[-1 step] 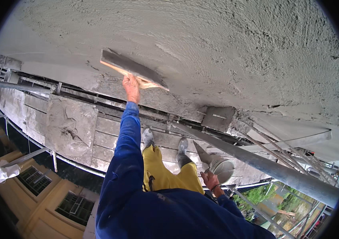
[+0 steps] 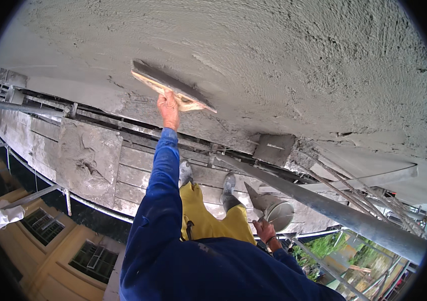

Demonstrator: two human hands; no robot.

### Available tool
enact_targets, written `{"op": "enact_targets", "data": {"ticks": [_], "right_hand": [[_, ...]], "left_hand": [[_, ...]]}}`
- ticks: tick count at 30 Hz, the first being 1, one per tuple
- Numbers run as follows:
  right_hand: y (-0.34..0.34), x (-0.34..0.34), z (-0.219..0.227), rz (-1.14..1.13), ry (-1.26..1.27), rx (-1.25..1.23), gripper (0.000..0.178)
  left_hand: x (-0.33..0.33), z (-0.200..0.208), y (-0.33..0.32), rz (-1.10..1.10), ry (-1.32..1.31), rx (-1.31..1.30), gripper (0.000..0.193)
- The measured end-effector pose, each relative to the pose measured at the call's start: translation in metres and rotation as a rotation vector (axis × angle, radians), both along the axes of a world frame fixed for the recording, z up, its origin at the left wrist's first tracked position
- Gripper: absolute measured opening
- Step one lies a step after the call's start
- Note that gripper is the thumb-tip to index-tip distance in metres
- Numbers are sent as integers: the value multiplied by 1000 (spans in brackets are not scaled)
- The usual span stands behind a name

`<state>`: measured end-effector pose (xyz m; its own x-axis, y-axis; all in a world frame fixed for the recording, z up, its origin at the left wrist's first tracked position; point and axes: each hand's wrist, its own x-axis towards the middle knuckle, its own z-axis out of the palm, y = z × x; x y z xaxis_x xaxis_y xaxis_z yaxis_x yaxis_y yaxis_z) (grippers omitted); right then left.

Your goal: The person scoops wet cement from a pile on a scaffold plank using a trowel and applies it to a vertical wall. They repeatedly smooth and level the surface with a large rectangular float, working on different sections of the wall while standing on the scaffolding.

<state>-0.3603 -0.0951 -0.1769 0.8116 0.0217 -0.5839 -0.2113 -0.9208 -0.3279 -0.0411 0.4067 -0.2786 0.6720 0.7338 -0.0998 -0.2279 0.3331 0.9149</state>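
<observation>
Long wooden float (image 2: 173, 89), mortar-smeared, pressed flat on the wet grey plastered wall (image 2: 283, 55), tilted. Left hand (image 2: 168, 109) clenched on its handle underneath. Right hand (image 2: 265, 232) grips a pointed trowel (image 2: 266, 203) low over the scaffold planks (image 2: 133, 170).

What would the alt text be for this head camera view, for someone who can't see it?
Seen from above, a person on scaffold planks presses a float against a wet grey plastered wall with the left hand. The right hand holds a trowel low beside a scaffold pole.
</observation>
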Motion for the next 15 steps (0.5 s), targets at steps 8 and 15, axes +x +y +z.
{"op": "enact_targets", "data": {"ticks": [8, 15], "right_hand": [[-122, -48, 13, -105, 135, -24, 48], [-208, -25, -33, 72, 113, -18, 49]], "left_hand": [[8, 82, -195, -97, -98, -71, 25], [-1, 211, -339, -317, -296, -298, 24]]}}
